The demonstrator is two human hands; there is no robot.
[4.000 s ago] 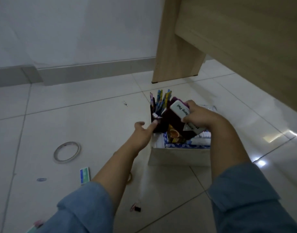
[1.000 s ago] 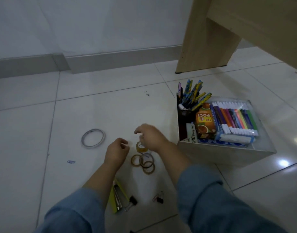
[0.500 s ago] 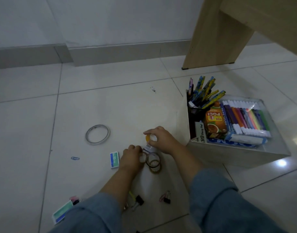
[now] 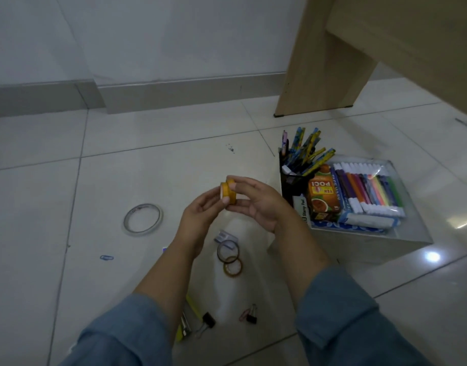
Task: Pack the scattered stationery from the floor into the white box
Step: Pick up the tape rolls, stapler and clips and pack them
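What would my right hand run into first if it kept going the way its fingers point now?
Probably the left hand. The right hand grips the orange tape rolls and points across them at the left hand, which holds the same rolls, so both look level.

Two orange tape rolls (image 4: 228,193) and three thin tape rings (image 4: 142,220). Two binder clips (image 4: 208,320) and one paper clip (image 4: 106,257). One white box (image 4: 359,241).
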